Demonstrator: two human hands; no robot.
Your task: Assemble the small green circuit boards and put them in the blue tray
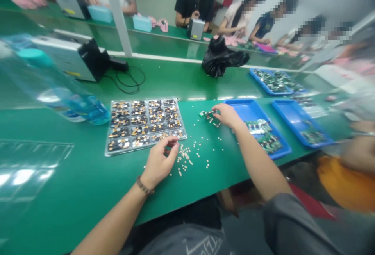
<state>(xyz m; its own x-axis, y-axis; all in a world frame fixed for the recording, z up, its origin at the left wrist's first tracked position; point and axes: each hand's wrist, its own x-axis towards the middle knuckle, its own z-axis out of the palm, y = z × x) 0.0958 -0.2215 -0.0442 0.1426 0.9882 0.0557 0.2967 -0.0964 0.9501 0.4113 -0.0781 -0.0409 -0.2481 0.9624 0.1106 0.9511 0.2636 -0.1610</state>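
My left hand (162, 159), a beaded bracelet at its wrist, is over the green table beside the front right corner of a clear compartment tray (146, 124) of small black, orange and silver parts. Its fingers curl near the thumb; whatever they hold, if anything, is hidden. Small pale pieces (184, 156) lie scattered right of it. My right hand (225, 115) has its fingers bent together at a small group of green circuit boards (208, 117); what is between the fingertips is too small to make out. A blue tray (238, 108) with green boards is right beside this hand.
Bottles (64, 87) stand at the left. A grey box (70, 57) with a cable and a black plastic bag (218, 57) are at the back. More blue trays (288, 110) are at the right. Several people work across the table; a person's arm shows at the right edge.
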